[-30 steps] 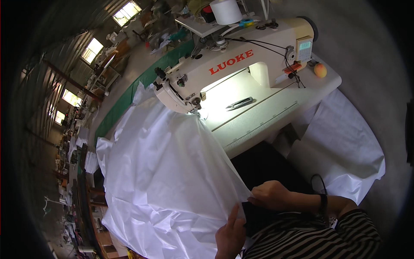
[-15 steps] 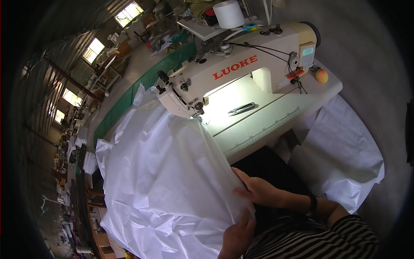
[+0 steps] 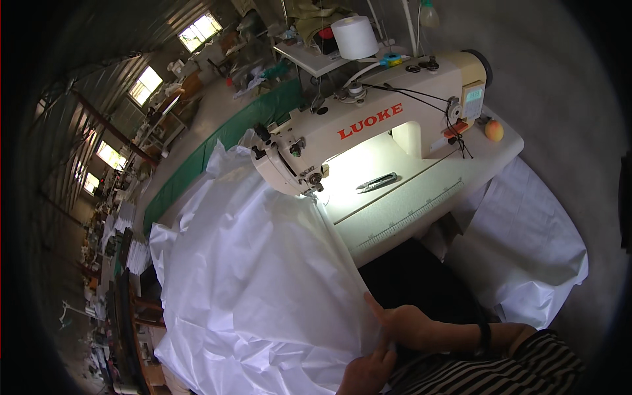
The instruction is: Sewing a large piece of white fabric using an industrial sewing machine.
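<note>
A large white sheet [image 3: 257, 270], thin and crinkled, spreads over the left of the sewing machine [image 3: 431, 92]. Its far part passes under the machine's needle area, where a lamp shines. Along the sheet's near right edge, my right hand [image 3: 409, 327] is closed on the border, with the index finger laid along it. Just below, my left hand [image 3: 368, 370] is closed on the same edge, its fingertips close to the right hand. Part of the left hand is cut off by the frame's lower edge.
Thread snips [image 3: 378, 182] lie on the machine bed beside a peach-like fruit [image 3: 494, 130] farther right. A white thread cone [image 3: 354, 37] stands behind the machine. More white sheeting [image 3: 533, 243] hangs at the right. Green cloth [image 3: 197, 158] lines the far side.
Both hands have shifted down the picture along the sheet's edge, the right one most. The machine sits slightly lower and farther right in view.
</note>
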{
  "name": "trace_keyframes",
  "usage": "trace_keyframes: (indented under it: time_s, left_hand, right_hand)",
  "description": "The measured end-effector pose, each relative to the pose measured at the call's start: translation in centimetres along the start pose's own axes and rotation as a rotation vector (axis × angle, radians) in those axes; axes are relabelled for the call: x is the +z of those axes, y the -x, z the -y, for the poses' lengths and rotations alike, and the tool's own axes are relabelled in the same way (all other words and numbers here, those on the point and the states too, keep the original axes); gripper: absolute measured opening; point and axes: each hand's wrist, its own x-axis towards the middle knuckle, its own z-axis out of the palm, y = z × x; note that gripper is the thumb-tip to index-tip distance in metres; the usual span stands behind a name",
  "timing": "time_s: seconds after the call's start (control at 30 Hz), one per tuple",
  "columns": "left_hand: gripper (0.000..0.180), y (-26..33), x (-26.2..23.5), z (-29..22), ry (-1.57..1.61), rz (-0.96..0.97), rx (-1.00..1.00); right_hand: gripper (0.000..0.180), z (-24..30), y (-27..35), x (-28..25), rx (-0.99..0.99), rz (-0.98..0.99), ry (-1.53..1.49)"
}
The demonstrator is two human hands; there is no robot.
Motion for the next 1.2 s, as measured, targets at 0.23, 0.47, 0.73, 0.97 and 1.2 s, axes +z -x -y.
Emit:
trace_keyframes:
  time_s: [0.23,0.47,0.73,0.97,1.2]
  left_hand:
    - [0.009,-2.6,-1.4,3.8,-0.131,-0.079,0.02]
    - [0.031,-4.7,-3.8,4.0,0.013,-0.078,-0.121]
    - [0.067,-5.9,-3.1,17.6,-0.174,-0.409,-0.503]
    - [0.063,-10.3,-4.3,22.0,-0.189,-0.392,-0.536]
    - [0.058,-14.9,-5.9,26.1,-0.192,-0.451,-0.52]
  right_hand:
    - [0.071,0.3,-5.1,-0.2,0.041,-0.057,0.162]
    - [0.074,-1.7,-8.8,-0.7,0.012,-0.268,0.221]
    - [0.066,0.7,-9.0,-1.2,0.1,-0.208,0.608]
    - [0.057,0.0,-15.4,-1.6,0.181,-0.306,0.712]
    - [0.051,-2.0,-21.9,-2.9,0.21,-0.387,0.683]
